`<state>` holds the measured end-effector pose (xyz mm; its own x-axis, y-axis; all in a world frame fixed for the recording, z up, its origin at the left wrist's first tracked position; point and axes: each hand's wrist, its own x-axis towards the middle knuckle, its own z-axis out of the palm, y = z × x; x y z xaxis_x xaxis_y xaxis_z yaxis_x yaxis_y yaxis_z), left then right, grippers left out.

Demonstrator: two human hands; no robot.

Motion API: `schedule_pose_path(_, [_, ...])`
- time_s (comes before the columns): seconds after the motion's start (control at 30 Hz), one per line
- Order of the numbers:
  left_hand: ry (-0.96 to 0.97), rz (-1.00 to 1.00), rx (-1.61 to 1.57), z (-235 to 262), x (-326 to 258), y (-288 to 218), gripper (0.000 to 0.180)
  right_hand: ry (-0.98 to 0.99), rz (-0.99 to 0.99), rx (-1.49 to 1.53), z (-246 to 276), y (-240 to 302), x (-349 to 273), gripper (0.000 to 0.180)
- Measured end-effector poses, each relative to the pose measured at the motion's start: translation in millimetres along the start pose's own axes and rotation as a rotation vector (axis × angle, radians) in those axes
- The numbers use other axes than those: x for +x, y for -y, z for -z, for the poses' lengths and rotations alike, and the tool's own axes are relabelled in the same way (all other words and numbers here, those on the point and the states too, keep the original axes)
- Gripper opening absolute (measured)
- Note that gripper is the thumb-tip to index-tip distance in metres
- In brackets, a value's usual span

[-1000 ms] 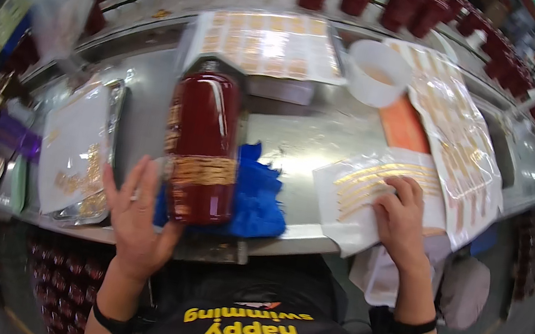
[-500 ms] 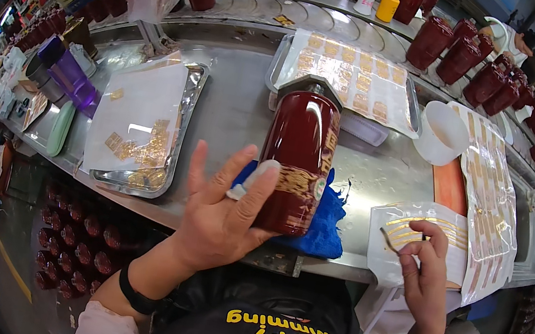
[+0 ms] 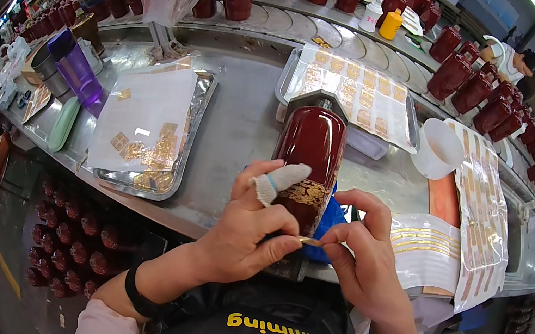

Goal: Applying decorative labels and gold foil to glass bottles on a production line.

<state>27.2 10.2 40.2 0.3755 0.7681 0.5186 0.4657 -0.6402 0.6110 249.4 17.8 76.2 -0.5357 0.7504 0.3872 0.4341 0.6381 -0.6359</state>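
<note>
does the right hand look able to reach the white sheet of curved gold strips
Probably yes: the sheet lies beside the right hand, nothing between, though its fingers pinch a yellowish strip.

Black wristbands [image 3: 132, 292] and pale pink sleeves [image 3: 103, 328] are worn.

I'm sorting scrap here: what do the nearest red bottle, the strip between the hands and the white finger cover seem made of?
Red bottle: perhaps glossy glass or glazed ceramic, judging by sharp highlights. Strip: foil or film perhaps, thin and golden. Finger cover: matte, apparently fabric, without shine.
</note>
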Motion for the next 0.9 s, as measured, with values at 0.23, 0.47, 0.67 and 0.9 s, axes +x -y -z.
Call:
schedule_pose_path(0.23, [-0.112,0.133,-0.028,-1.3,-15.1,11.7,0.016,-0.03,-0.167,0.01,-19.8,-15.0,-7.4,0.012])
schedule_pose_path(0.47, [-0.147,0.239,-0.064,-0.7,-23.3,16.8,0.015,-0.014,-0.143,0.005,-23.2,-17.2,-8.7,0.014])
schedule_pose_path(0.67, [-0.269,0.2,0.029,1.2,-26.4,15.9,0.016,-0.033,-0.155,0.037,-22.2,-21.4,-12.7,0.014])
schedule_pose_path(0.9, [-0.341,0.086,-0.016,-8.6,-14.2,11.7,0.032,-0.026,-0.166,0.051,-19.5,-21.4,-13.9,0.014])
